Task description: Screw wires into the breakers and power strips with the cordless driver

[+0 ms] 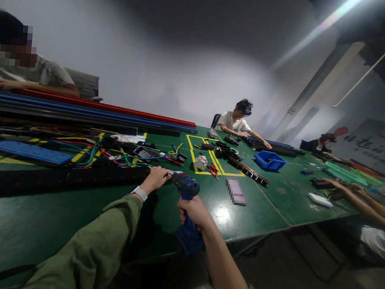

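Note:
My right hand (198, 211) is wrapped round the grip of a blue cordless drill (187, 187), which points away to the left above the table's front part. My left hand (157, 179) is closed at the right end of a long black power strip (64, 179) with red marks. The drill's tip comes right up to my left fingertips, beside a small pale piece (176, 173); the exact contact there is too small to make out. Behind my left hand lie loose coloured wires (124, 156).
A blue power strip (30, 151) and long red and blue rails (114, 109) lie to the left. Red-handled pliers (213, 169), a phone-like slab (236, 192) and a blue bin (269, 160) are on the green table (267, 214). Other people sit around it.

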Tool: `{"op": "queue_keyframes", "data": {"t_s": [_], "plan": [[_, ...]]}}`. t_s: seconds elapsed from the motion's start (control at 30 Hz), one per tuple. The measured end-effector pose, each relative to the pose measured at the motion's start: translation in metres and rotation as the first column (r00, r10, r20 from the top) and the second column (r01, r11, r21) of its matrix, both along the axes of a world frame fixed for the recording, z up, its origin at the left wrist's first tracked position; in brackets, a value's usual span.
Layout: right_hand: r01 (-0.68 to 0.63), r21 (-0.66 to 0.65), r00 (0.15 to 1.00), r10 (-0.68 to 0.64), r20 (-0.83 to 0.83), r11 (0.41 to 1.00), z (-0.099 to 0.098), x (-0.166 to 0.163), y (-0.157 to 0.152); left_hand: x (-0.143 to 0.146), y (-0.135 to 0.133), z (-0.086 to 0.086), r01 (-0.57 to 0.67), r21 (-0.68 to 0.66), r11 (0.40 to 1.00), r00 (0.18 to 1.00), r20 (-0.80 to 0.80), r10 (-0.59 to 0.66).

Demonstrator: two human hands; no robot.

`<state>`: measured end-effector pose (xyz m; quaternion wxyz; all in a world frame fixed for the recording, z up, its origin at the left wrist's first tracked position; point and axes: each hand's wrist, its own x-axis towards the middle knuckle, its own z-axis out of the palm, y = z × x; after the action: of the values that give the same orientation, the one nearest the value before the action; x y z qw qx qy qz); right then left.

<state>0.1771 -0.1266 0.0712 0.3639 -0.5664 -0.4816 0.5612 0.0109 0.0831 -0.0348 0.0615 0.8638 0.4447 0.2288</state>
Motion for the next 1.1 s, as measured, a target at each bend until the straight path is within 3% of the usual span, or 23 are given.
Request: {"op": "queue_keyframes", "data": {"t_s": [1.1], "plan": [[0.022,-0.010,1.000,-0.022,-0.004,1.000,0.0047,-0.0026,-0.0028,-0.0001,-0.0003,0.0009,-0.003,0.004,1.000,1.000,0.000,0.003]]}}
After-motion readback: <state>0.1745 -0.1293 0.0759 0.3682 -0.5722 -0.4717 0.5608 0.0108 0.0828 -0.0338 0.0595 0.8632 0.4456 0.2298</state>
